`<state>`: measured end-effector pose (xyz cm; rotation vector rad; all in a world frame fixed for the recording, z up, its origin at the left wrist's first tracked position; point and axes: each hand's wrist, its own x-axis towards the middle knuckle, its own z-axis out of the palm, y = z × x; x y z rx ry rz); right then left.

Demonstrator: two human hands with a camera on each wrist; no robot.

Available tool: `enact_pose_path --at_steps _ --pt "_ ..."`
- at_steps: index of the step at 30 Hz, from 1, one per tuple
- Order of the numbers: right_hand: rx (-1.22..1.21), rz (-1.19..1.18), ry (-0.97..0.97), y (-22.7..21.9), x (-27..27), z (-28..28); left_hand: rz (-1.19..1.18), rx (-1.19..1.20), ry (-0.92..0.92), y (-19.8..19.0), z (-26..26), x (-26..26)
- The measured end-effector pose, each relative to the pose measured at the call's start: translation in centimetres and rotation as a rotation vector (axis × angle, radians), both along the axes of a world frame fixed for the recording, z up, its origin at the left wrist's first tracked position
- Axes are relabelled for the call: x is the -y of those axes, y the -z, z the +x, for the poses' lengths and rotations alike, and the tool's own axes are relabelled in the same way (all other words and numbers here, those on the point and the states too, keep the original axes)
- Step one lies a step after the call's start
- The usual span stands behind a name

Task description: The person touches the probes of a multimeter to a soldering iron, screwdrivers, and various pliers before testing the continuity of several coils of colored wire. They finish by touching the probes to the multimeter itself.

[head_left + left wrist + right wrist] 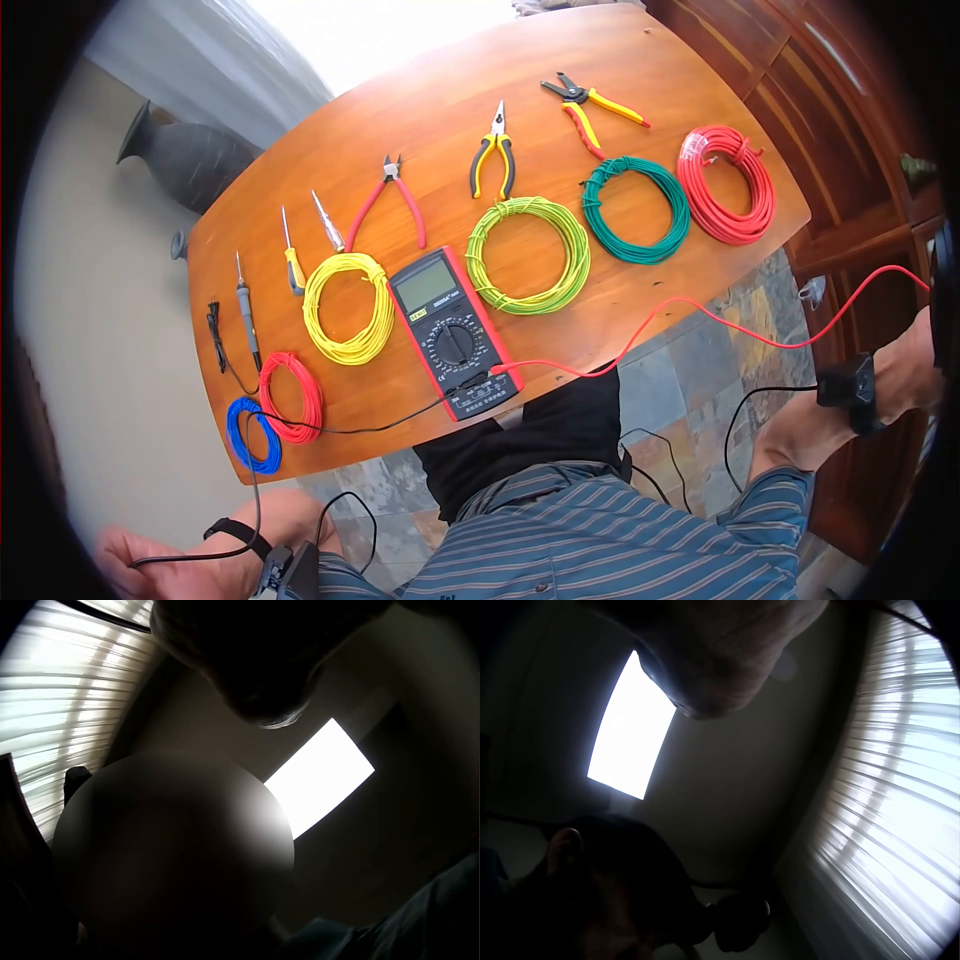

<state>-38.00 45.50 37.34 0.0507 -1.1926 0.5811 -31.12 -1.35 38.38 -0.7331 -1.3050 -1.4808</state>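
Note:
A red-cased multimeter [455,335] lies face up near the table's front edge, with a black test lead [350,431] and a red test lead [740,327] plugged into its lower end. The black lead runs left over the edge to my left hand [160,563], which holds it low beside the table. Across to the right stretches the red lead, ending at my right hand, mostly cut off by the head view's dark border. In the right wrist view my right hand [720,660] shows curled at the top. The left wrist view leaves my left hand [255,667] very dark.
Wire coils in yellow [348,308], yellow-green [529,256], green [636,210], red [727,185] and blue [252,436] lie on the wooden table [420,120]. Behind them are needle-nose pliers [494,150], wire strippers [590,105], side cutters [391,190], screwdrivers [292,262] and a soldering iron [246,310].

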Motion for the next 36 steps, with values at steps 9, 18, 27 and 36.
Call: enact_pose_path --at_steps 9,18,27,36 --pt "-0.043 -0.086 0.288 -0.7 -4.4 0.8 -0.199 -0.01 0.157 -3.2 -2.5 1.6" --pt "-0.02 0.046 0.21 1.2 -7.9 -0.9 -0.348 -0.118 -0.109 -4.5 -1.9 1.7" --pt "0.14 -0.333 -0.07 3.8 -8.4 -3.0 -0.203 -0.137 -0.468 -2.2 -3.6 2.5" --pt "0.84 -0.176 -0.219 14.4 -1.5 -6.0 -0.395 0.441 -0.469 13.5 -3.4 2.5"
